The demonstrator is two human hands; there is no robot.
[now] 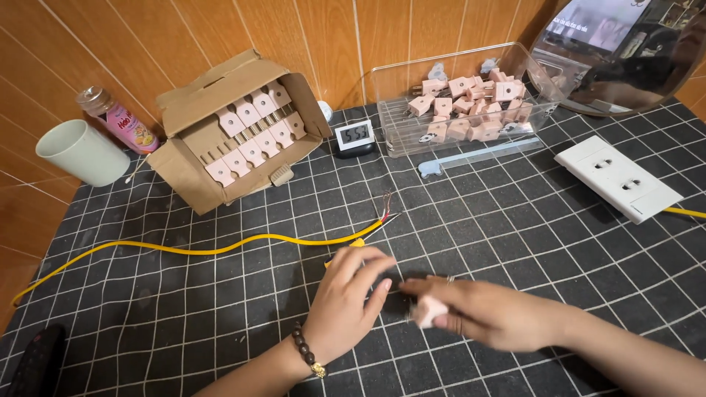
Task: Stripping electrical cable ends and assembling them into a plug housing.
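A brown cardboard box is lying open on the black gridded mat, showing rows of pink plastic plugs. A pale green cup and a pink-labelled bottle are standing left of it. A small digital clock is sitting beside a clear plastic bin holding more plugs. A white wall socket plate is resting at the right.

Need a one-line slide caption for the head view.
Two hands, left hand and right hand, handle a pink plug beside a yellow cable on a gridded mat.
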